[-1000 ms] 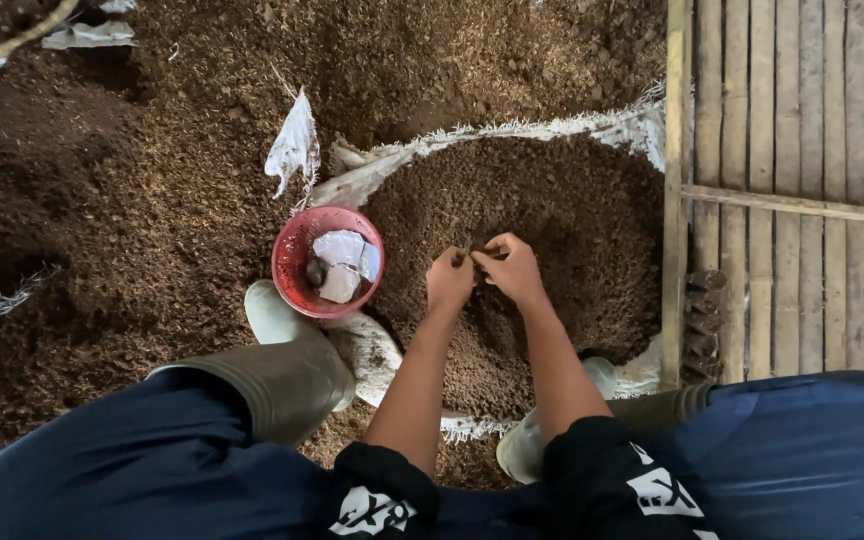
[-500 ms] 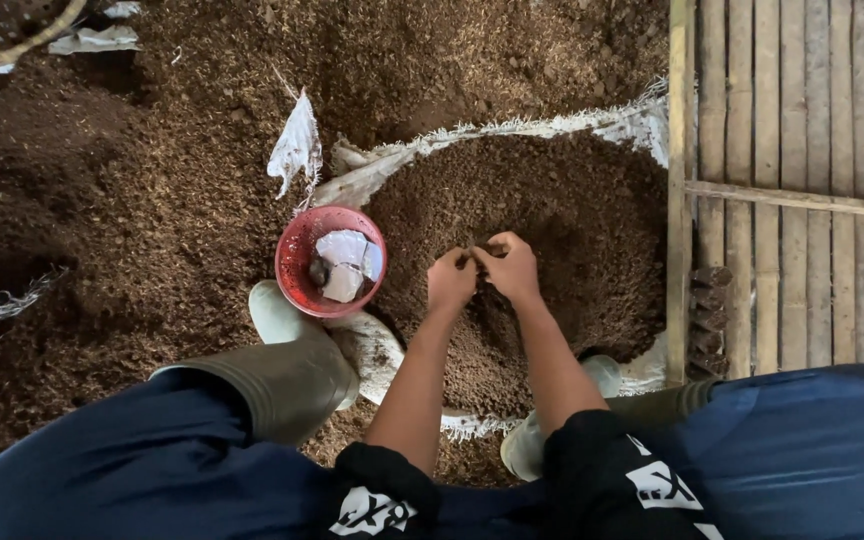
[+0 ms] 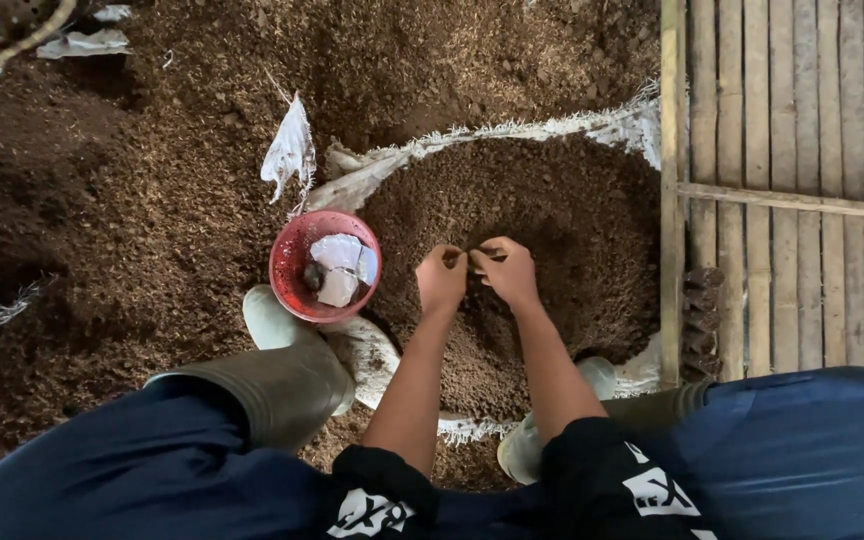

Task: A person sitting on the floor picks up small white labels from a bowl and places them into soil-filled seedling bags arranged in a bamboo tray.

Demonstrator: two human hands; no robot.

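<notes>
My left hand (image 3: 441, 280) and my right hand (image 3: 505, 270) meet over an open white woven sack (image 3: 512, 135) filled with brown crumbly soil (image 3: 552, 210). Both hands have their fingers pinched together on a small dark thing held between them; it is too small to tell what it is. A red plastic bowl (image 3: 290, 262) with white pieces and a dark lump inside sits just left of my left hand, at the sack's edge.
Loose brown soil (image 3: 132, 200) covers the ground to the left. A bamboo slat wall (image 3: 792, 180) runs along the right. My rubber boots (image 3: 287, 375) stand at the sack's near edge. A white scrap (image 3: 290, 150) lies beyond the bowl, and a basket rim (image 3: 12, 45) shows top left.
Both hands have stayed together over the soil, with only slight finger movement. The bowl has not moved.
</notes>
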